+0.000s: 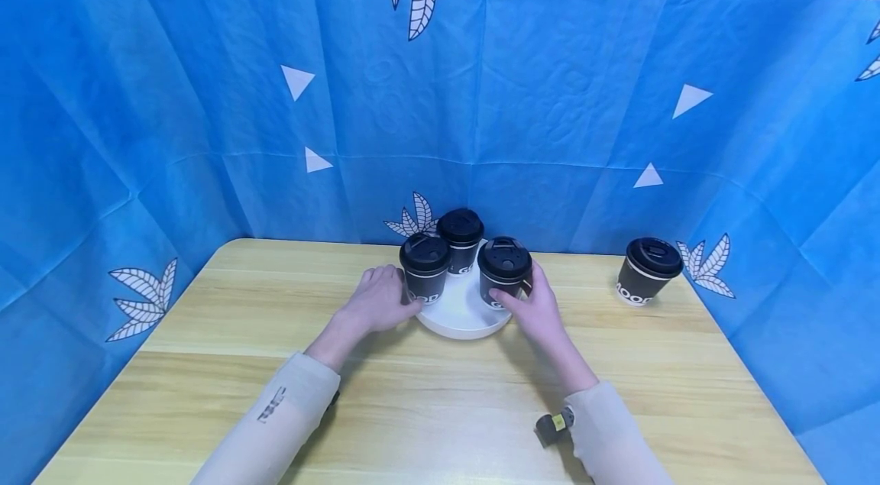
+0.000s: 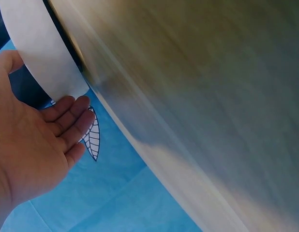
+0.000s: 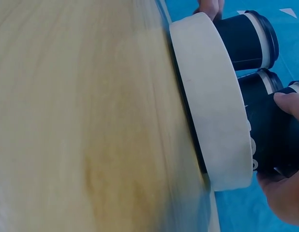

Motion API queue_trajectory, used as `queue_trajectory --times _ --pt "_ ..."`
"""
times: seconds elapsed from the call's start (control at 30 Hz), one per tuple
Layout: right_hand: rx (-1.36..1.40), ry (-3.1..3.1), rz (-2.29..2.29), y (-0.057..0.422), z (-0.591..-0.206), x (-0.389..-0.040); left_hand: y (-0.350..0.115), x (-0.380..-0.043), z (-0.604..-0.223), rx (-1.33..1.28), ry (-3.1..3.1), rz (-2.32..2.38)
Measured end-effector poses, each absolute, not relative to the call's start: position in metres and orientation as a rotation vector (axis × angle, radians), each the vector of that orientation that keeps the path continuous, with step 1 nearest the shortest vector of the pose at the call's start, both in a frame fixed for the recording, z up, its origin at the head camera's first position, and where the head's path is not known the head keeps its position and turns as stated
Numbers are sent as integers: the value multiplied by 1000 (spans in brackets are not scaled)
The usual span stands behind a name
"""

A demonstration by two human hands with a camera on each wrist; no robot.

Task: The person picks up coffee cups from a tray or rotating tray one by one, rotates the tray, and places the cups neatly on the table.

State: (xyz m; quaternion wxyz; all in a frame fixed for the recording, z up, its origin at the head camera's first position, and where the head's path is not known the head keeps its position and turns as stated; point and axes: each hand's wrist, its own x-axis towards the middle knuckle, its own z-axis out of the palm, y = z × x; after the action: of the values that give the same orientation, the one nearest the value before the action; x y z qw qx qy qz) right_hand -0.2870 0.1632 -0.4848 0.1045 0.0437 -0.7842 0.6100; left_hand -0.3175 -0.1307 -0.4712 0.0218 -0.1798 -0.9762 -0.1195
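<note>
A white round stand [image 1: 459, 323] bears black lidded paper coffee cups with white lettering. My right hand [image 1: 539, 308] grips the right cup [image 1: 504, 271], thumb across its front and fingers round its far side; the right wrist view also shows the thumb pressed on this cup [image 3: 275, 130]. At the stand's left edge is my left hand [image 1: 376, 300], beside the left cup [image 1: 425, 271]. Its thumb lies low by the cup's front, and in the left wrist view its loosely bent fingers [image 2: 72, 121] reach the stand's side. A third cup [image 1: 461, 240] stands behind these two.
Another black lidded cup [image 1: 646, 271] stands apart at the back right of the wooden table [image 1: 412, 409]. Blue cloth [image 1: 550, 88] with white leaf and triangle prints hangs close behind the table and along both sides. A small black device [image 1: 552, 426] sits by the right sleeve.
</note>
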Motion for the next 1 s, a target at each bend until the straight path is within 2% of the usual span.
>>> queue_trajectory --times 1.0 --pt "214 -2217 1682 164 -460 -279 -130 -316 -469 -545 -3030 -383"
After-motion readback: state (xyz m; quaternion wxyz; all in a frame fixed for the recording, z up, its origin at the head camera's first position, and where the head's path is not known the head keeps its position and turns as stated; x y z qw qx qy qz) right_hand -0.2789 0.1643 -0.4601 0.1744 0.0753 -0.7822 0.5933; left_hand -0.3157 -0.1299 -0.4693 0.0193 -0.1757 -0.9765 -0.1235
